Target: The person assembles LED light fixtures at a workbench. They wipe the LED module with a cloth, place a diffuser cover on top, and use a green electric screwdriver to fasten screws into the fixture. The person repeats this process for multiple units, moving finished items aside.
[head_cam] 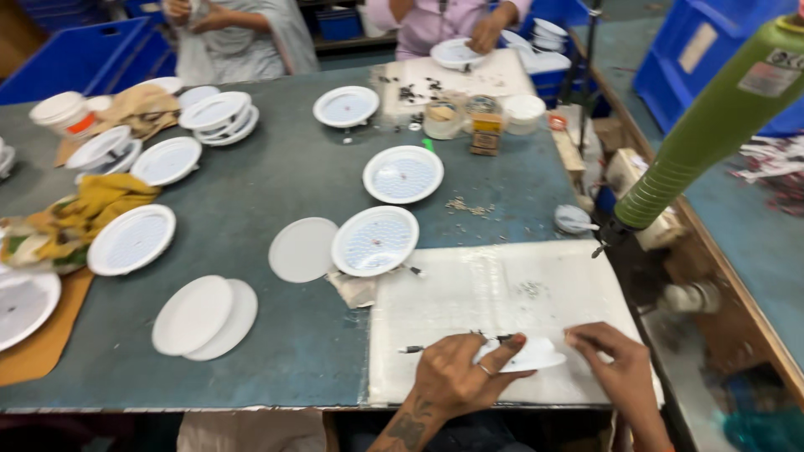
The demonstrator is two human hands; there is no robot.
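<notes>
Here, a small white plastic disc-shaped piece (533,355) is lying near the front edge of a white rectangular work board (494,293), its flat face tilting slightly up and its longer span running left to right across the board. The left hand (456,377) is grasping it from the left, thumb over the top edge and fingers curling beneath; a ring is showing on one finger. The right hand (615,360) is pinching the same piece at its right rim with its fingertips. A thin dark pen-like tool (452,343) is lying just behind the left hand, its long axis going left to right, tip pointing left.

The board is sitting on the right front part of the grey-green tabletop (276,192). Just beyond the board's far left corner, a round white plastic dish with a dotted inside (374,240) is resting with a flat white round lid (302,249) touching its left side. Farther back, a second round white dish (403,174) is lying face up, with a scatter of small screws (467,205) near it. Two flat white discs overlapping each other (203,316) are lying well to the left of the hands. At the right, a green ribbed hanging power tool (712,125) is slanting down toward the board's far right corner. Across the tabletop, two other people's hands are working with similar white dishes.
</notes>
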